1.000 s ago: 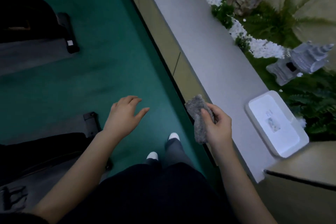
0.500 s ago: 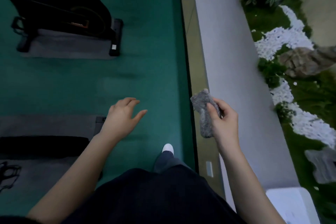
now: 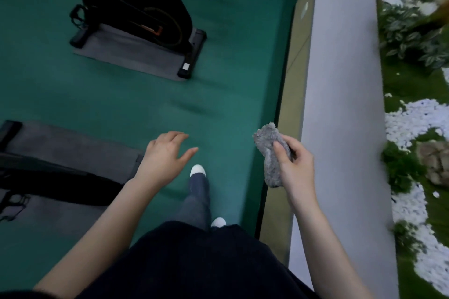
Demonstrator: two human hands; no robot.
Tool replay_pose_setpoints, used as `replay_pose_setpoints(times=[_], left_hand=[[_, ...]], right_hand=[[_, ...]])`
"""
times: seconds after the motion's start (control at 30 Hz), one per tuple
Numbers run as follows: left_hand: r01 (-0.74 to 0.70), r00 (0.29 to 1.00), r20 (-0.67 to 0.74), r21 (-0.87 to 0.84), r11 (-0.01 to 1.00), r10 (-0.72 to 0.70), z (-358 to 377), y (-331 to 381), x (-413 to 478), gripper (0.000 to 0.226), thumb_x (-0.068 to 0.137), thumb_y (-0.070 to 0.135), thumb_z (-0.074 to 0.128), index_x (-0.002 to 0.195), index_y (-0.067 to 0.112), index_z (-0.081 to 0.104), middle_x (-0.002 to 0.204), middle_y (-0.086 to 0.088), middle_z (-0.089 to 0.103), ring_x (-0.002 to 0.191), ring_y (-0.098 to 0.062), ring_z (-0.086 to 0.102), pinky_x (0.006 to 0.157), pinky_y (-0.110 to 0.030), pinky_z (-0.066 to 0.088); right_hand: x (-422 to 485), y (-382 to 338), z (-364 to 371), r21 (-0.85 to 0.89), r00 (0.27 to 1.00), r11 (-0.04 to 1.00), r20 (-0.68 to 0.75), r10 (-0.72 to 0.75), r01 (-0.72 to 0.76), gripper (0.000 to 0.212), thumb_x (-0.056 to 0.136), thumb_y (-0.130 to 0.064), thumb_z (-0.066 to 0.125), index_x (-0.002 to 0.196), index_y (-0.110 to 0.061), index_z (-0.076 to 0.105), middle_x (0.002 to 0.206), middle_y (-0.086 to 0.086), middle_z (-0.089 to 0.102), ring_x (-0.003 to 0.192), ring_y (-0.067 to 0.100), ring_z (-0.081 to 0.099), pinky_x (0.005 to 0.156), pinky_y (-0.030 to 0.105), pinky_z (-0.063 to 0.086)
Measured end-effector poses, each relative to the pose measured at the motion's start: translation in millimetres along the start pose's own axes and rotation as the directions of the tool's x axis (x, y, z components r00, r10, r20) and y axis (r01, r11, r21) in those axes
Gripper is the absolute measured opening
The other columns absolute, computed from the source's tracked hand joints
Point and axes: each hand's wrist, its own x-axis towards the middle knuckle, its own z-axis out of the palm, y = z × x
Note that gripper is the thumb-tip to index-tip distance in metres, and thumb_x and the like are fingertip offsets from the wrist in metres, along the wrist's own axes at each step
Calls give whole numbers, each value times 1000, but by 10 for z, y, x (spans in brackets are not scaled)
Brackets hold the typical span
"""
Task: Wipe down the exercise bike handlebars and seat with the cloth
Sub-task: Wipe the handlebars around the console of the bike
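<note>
The right hand (image 3: 296,170) holds a fluffy grey cloth (image 3: 266,142) at about 3 o'clock from the middle of the view. Its fingers (image 3: 279,153) are curled round the cloth, thumb pressed on the near face, with the cloth's ends sticking out above and below the grip. The cloth hangs in the air over the edge of the green floor (image 3: 230,80), just beside a long grey ledge (image 3: 340,104), and touches nothing but the hand.

The left hand (image 3: 165,156) hovers palm down at about 8 o'clock from the cloth, its fingers loosely spread and holding nothing.

A black exercise bike (image 3: 136,7) stands on a grey mat (image 3: 131,58) at 11 o'clock, well apart from both hands; its handlebars and seat are out of frame. Part of a second dark machine (image 3: 48,172) on another grey mat lies at 9 o'clock, near the left forearm.

Two white shoe tips (image 3: 198,170) show on the floor between the arms. Beyond the ledge, from 1 to 4 o'clock, lie white pebbles (image 3: 410,121), green plants (image 3: 410,36) and a brown rock (image 3: 435,165).
</note>
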Motion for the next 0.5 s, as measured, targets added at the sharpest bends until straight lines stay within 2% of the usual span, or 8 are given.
replay_pose_setpoints(times=[0.13, 0.37, 0.5], left_hand=[[33, 999, -17, -34, 999, -34, -142, -123, 552, 51, 94, 44, 52, 134, 13, 51, 138, -3, 50, 128, -23, 42, 104, -38, 31], [66, 994, -80, -74, 995, -72, -585, -409, 1437, 53, 94, 46, 49, 137, 15, 48, 139, -1, 49, 130, -21, 41, 105, -37, 30], [138, 983, -107, -83, 987, -146, -800, -629, 1746, 53, 94, 48, 48, 136, 16, 49, 137, -2, 51, 130, -20, 40, 106, -37, 29]], right_hand=[[544, -226, 320, -47, 998, 998, 37, -50, 51, 18, 92, -9, 58, 105, -16, 68, 101, 0, 71, 97, 17, 66, 90, 41, 53], [1394, -654, 986, -120, 988, 989, 136, -70, 86, 17, 92, -9, 59, 106, -12, 68, 101, 1, 70, 97, 18, 65, 91, 44, 52], [1747, -871, 1367, -141, 972, 982, 216, -92, 124, 16, 92, -10, 59, 103, -19, 68, 98, -8, 70, 94, 8, 65, 88, 35, 53]])
